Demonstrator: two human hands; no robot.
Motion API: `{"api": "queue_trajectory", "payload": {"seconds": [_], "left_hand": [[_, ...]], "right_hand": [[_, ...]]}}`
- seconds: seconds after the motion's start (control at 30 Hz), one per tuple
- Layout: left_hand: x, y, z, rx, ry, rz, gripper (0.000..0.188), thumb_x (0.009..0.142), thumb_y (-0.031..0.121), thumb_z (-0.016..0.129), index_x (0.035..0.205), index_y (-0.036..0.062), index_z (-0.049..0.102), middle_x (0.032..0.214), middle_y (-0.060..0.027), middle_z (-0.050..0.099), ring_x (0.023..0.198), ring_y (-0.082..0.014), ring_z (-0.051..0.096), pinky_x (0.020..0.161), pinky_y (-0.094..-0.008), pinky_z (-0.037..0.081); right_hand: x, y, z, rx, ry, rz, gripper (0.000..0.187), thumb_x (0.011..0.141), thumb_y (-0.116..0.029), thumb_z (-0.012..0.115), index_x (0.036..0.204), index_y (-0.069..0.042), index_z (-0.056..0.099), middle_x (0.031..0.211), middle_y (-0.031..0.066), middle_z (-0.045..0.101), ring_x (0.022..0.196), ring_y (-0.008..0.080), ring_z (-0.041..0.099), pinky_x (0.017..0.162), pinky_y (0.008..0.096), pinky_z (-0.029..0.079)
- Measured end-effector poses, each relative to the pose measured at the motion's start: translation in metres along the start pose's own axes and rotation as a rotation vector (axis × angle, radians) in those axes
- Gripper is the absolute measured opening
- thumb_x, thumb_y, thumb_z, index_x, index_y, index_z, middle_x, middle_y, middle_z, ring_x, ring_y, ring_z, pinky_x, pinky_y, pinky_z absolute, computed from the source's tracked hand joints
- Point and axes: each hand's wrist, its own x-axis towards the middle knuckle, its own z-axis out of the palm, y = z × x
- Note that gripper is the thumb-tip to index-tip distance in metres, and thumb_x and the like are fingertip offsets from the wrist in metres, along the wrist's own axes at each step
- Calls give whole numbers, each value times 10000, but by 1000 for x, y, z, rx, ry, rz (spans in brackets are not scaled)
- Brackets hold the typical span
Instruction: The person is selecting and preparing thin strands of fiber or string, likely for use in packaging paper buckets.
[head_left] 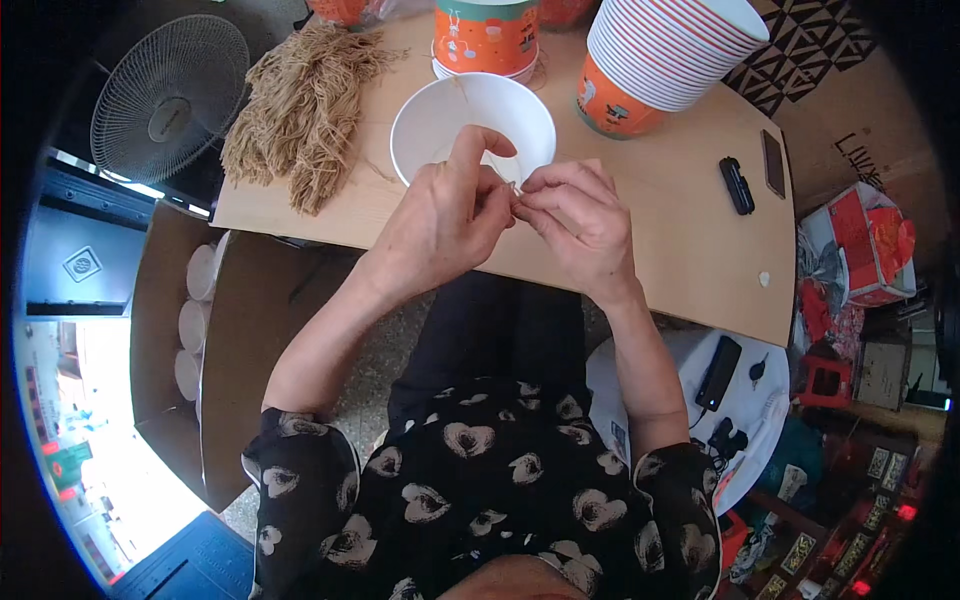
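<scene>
In front of me, over the near side of the table, both hands come together with the fingertips pinched. My left hand (pixel 445 215) and my right hand (pixel 587 225) meet on a thin pale tan string (pixel 514 188), of which only a short bit shows between the fingers. Just behind them a white paper tub (pixel 425 125) faces me with its mouth, partly covered by my left hand. A strand lies over its far rim. Left of it is a heap of loose tan strings (pixel 305 105).
At the table's (pixel 690 235) far side stand an orange printed tub (pixel 490 42) and a tilted stack of paper tubs (pixel 665 65). A black device (pixel 736 186) and a dark phone-like slab (pixel 773 163) lie right. A fan (pixel 170 118) and an open cardboard box (pixel 235 350) stand left.
</scene>
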Motion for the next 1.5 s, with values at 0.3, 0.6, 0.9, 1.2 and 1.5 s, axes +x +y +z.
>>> {"api": "queue_trajectory", "payload": {"seconds": [0.3, 0.6, 0.9, 1.2, 1.5], "left_hand": [[0, -3, 1, 55, 3, 26, 217, 878, -36, 547, 1075, -42, 457, 698, -171, 677, 704, -345, 706, 635, -392, 548], [1, -11, 1, 20, 13, 64, 116, 955, 11, 544, 1048, -47, 505, 778, -147, 691, 732, -211, 715, 667, -313, 562], [25, -14, -11, -214, -230, -207, 181, 991, 87, 577, 1077, -65, 624, 845, -74, 698, 769, -101, 665, 707, -248, 558], [59, -16, -11, -433, -321, -234, 208, 1001, 156, 599, 1096, -24, 643, 950, -71, 697, 856, -108, 668, 783, -234, 542], [50, -16, -10, -463, -345, -274, 200, 986, 148, 624, 1087, -21, 658, 969, -76, 705, 874, -115, 677, 802, -254, 548]], "right_hand": [[-1, -15, -11, -75, -19, -65, 189, 729, 9, 751, 823, -58, 602, 867, 47, 656, 829, 238, 618, 740, 362, 479], [3, -1, -31, -43, -213, 74, 168, 797, 21, 724, 953, -4, 666, 880, 95, 667, 794, 230, 670, 697, 320, 535], [26, 28, -12, -92, 84, -147, 176, 816, 61, 692, 979, -5, 687, 909, 97, 661, 816, 245, 665, 702, 337, 538], [28, 44, -5, 374, 423, 167, 133, 904, 61, 589, 1005, 17, 664, 917, 35, 656, 829, 108, 640, 708, 246, 505], [14, 20, -37, 620, -189, 538, 272, 914, 32, 583, 1184, 50, 609, 934, -3, 645, 789, 36, 569, 710, 220, 494]]}}
